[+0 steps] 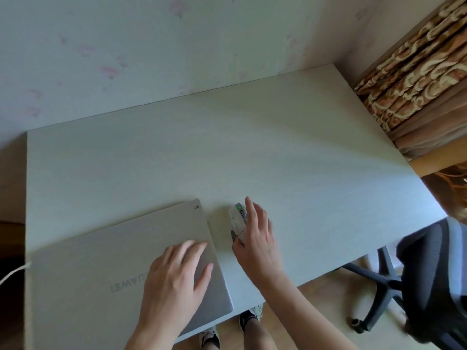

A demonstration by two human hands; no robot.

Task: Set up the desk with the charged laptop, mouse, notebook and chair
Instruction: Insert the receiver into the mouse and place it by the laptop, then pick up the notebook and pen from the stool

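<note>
One desk (227, 152). One laptop (101, 263), lid closed, at 7 o'clock. One mouse (237, 221) at 6 o'clock. One chair (427, 279) at 4 o'clock. One white cable (12, 272) at 8 o'clock. Two hands: left (177, 276), right (257, 238). Two shoes (209, 337).

You had one readable mark before you: the brand name "HUAWEI" on the closed lid of the laptop (101, 269), upside down from your side, its first letter hidden under your left hand (177, 276). Nothing else carried any legible text, label or number.
</note>
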